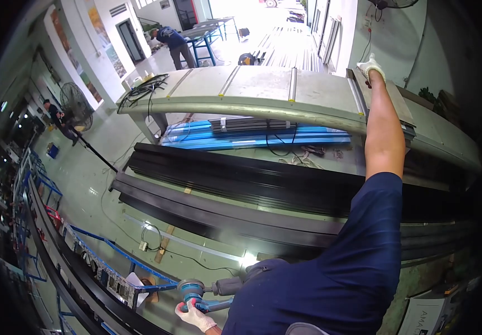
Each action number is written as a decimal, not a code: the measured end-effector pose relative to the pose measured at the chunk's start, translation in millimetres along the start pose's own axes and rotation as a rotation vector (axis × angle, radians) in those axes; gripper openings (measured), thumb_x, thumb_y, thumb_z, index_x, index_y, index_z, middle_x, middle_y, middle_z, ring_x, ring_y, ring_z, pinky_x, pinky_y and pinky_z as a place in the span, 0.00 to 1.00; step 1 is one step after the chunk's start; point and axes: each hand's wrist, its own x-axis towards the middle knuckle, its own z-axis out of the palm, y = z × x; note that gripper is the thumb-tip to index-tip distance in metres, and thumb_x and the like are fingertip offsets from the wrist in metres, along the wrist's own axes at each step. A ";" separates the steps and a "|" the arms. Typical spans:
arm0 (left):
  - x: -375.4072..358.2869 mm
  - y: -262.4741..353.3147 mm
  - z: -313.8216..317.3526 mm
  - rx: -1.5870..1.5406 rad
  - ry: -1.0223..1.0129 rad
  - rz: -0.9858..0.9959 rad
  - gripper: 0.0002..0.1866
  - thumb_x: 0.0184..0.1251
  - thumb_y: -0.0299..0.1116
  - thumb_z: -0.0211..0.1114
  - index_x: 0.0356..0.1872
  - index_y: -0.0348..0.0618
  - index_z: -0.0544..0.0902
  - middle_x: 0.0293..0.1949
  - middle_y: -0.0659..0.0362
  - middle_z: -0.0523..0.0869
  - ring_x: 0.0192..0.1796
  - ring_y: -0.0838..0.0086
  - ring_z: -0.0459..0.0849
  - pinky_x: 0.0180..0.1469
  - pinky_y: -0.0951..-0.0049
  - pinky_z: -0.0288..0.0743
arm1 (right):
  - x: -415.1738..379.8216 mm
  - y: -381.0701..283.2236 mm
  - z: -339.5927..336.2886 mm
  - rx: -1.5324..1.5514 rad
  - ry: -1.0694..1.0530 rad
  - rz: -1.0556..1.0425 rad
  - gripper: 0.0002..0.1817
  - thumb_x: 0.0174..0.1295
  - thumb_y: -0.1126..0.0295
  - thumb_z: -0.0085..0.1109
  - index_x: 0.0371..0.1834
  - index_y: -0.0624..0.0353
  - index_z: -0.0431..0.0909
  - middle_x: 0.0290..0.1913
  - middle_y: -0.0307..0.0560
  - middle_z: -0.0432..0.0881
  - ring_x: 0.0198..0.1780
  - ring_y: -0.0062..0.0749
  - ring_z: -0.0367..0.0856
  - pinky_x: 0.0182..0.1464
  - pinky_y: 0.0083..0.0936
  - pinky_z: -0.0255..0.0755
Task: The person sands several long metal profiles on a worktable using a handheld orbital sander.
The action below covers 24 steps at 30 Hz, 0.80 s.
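At the bottom of the head view, my left hand [196, 318], in a white glove with pinkish fingertips, is closed round a blue power sander [192, 291]. The sander has a round pad, and a grey cylinder reaches from it towards my body. My right arm stretches far forward over the right end of a long pale bench [258, 86]. On that arm the gloved right hand [372, 68] has curled fingers and one digit raised, beside the panels [386, 100] at the bench end. A small dark patch shows under it; I cannot tell what it holds.
Long dark metal profiles [235, 178] lie in front of the bench, with blue-wrapped lengths [252, 137] beneath it. A blue frame [107, 245] and more dark profiles stand left. Cables cross the floor. One person [174, 44] bends at a far table; another [59, 120] is near a fan [76, 106].
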 end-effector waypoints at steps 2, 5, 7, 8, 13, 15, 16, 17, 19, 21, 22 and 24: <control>3.1 -5.0 0.7 0.011 -0.002 0.043 0.22 0.66 0.20 0.76 0.58 0.36 0.78 0.52 0.54 0.79 0.45 0.64 0.84 0.50 0.59 0.86 | -5.4 10.7 -4.1 -0.013 0.022 0.004 0.61 0.69 0.50 0.73 1.01 0.30 0.41 0.72 0.66 0.85 0.52 0.52 0.89 0.47 0.49 0.82; 10.7 -21.9 -17.4 0.138 -0.009 0.141 0.25 0.69 0.26 0.80 0.63 0.38 0.80 0.51 0.51 0.84 0.46 0.65 0.84 0.51 0.61 0.86 | -1.3 17.5 3.1 -0.083 0.100 -0.066 0.62 0.64 0.50 0.72 1.00 0.39 0.46 0.80 0.67 0.82 0.81 0.61 0.82 0.85 0.48 0.73; 14.0 -26.0 -20.6 0.134 0.008 0.130 0.25 0.69 0.26 0.81 0.63 0.38 0.80 0.51 0.52 0.84 0.46 0.65 0.84 0.52 0.61 0.86 | 8.7 23.4 6.0 -0.101 0.137 -0.103 0.62 0.64 0.50 0.72 1.00 0.40 0.47 0.80 0.66 0.83 0.80 0.60 0.83 0.84 0.47 0.74; 18.5 -26.3 -18.6 0.068 0.031 0.081 0.23 0.66 0.22 0.79 0.60 0.36 0.80 0.51 0.53 0.81 0.46 0.65 0.83 0.51 0.60 0.86 | 1.9 16.2 4.5 -0.110 0.155 -0.125 0.62 0.64 0.50 0.72 1.00 0.40 0.47 0.80 0.66 0.83 0.80 0.60 0.83 0.83 0.47 0.75; -0.3 2.6 -16.0 0.049 0.110 0.050 0.21 0.61 0.18 0.80 0.54 0.37 0.83 0.49 0.58 0.82 0.49 0.69 0.84 0.57 0.65 0.84 | 101.9 86.8 57.0 -0.188 0.203 -0.458 0.44 0.77 0.38 0.65 0.89 0.48 0.70 0.70 0.65 0.89 0.69 0.58 0.89 0.74 0.55 0.80; 5.5 -18.1 -22.6 0.013 0.133 0.110 0.25 0.55 0.24 0.85 0.54 0.38 0.83 0.48 0.59 0.83 0.51 0.68 0.84 0.59 0.63 0.83 | 95.5 78.2 84.3 -0.080 0.057 -0.425 0.43 0.78 0.38 0.65 0.88 0.49 0.71 0.66 0.64 0.90 0.65 0.57 0.90 0.71 0.55 0.81; -1.7 -7.4 -21.0 0.026 0.151 0.098 0.28 0.53 0.29 0.86 0.54 0.37 0.83 0.49 0.57 0.82 0.52 0.65 0.84 0.61 0.62 0.82 | 91.5 73.0 98.3 -0.024 -0.013 -0.381 0.42 0.78 0.39 0.65 0.88 0.49 0.71 0.64 0.64 0.90 0.63 0.57 0.90 0.69 0.55 0.81; 1.5 -16.2 -22.9 0.083 0.164 0.072 0.28 0.52 0.30 0.86 0.54 0.38 0.83 0.51 0.52 0.82 0.53 0.60 0.85 0.62 0.59 0.82 | 95.4 71.6 104.1 0.011 -0.057 -0.329 0.42 0.78 0.39 0.65 0.87 0.50 0.72 0.62 0.63 0.91 0.61 0.57 0.90 0.67 0.55 0.82; -4.5 -13.5 -23.7 0.186 0.197 0.149 0.29 0.51 0.33 0.86 0.54 0.39 0.83 0.54 0.49 0.82 0.54 0.54 0.85 0.61 0.55 0.82 | 93.4 89.5 109.6 0.070 -0.129 -0.216 0.41 0.79 0.39 0.65 0.86 0.51 0.73 0.59 0.62 0.92 0.57 0.56 0.90 0.63 0.55 0.83; -11.7 2.2 -22.1 0.209 0.199 0.171 0.29 0.51 0.34 0.86 0.54 0.40 0.83 0.53 0.49 0.82 0.54 0.54 0.85 0.61 0.55 0.82 | 87.6 114.0 116.0 0.126 -0.185 -0.115 0.40 0.79 0.40 0.65 0.85 0.52 0.73 0.55 0.61 0.93 0.52 0.56 0.91 0.59 0.55 0.84; -14.1 8.1 -20.7 0.200 0.194 0.176 0.29 0.51 0.35 0.86 0.53 0.40 0.83 0.53 0.49 0.82 0.54 0.55 0.85 0.60 0.55 0.82 | 78.6 124.4 129.2 0.168 -0.208 -0.078 0.39 0.80 0.40 0.65 0.85 0.52 0.74 0.53 0.61 0.93 0.50 0.55 0.91 0.58 0.55 0.85; -14.0 8.8 -21.8 0.219 0.191 0.206 0.28 0.51 0.36 0.86 0.53 0.40 0.84 0.52 0.50 0.82 0.54 0.56 0.85 0.60 0.56 0.82 | 51.1 156.6 177.4 0.260 -0.260 -0.050 0.38 0.80 0.41 0.65 0.84 0.53 0.75 0.49 0.60 0.94 0.46 0.55 0.91 0.54 0.54 0.86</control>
